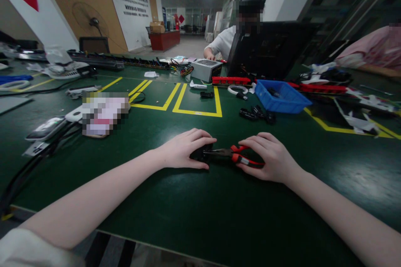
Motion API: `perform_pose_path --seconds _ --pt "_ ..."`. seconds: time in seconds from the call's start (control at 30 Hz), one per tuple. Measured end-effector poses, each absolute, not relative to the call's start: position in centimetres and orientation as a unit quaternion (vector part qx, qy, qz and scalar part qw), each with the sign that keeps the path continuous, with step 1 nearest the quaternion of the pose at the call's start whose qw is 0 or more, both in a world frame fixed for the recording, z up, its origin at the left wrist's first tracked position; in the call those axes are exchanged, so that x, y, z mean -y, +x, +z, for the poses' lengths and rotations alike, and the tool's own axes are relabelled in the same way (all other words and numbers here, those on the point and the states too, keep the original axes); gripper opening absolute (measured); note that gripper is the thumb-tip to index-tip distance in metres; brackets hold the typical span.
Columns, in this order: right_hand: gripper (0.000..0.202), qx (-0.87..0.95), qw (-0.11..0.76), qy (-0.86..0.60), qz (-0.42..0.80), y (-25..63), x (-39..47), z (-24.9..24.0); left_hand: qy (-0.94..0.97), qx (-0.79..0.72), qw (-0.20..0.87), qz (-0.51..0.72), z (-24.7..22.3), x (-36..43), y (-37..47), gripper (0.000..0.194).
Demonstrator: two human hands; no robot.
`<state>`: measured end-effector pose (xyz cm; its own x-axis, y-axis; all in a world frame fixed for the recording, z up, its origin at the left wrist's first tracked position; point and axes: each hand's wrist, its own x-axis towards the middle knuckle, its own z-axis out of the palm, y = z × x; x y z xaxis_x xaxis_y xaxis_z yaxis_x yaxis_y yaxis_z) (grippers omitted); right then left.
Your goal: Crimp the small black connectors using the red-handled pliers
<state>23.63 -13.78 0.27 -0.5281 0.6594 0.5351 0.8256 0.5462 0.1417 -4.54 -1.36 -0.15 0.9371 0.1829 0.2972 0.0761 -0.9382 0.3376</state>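
Observation:
Near the middle of the green table, my left hand is wrapped round a small black part, partly hidden by the fingers. My right hand grips red-handled needle-nose pliers. The pliers point left, with their tips at the black part. Whether the tips are closed on it is too small to tell.
Beyond my hands lie a blue bin, black connectors, a grey metal box with a grille and a black monitor-like panel. A phone and cables are at left. A person sits opposite.

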Motion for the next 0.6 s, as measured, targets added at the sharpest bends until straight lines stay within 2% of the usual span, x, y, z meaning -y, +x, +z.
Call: perform_pose_path --seconds 0.33,0.6 --pt "0.041 0.849 0.225 -0.442 -0.181 23.94 13.70 -0.37 0.973 -0.064 0.139 0.172 -0.12 1.46 -4.54 0.067" --pt "0.049 0.835 0.231 -0.435 -0.246 23.78 13.69 0.24 0.973 -0.065 0.149 0.167 0.00 1.51 -4.41 0.066"
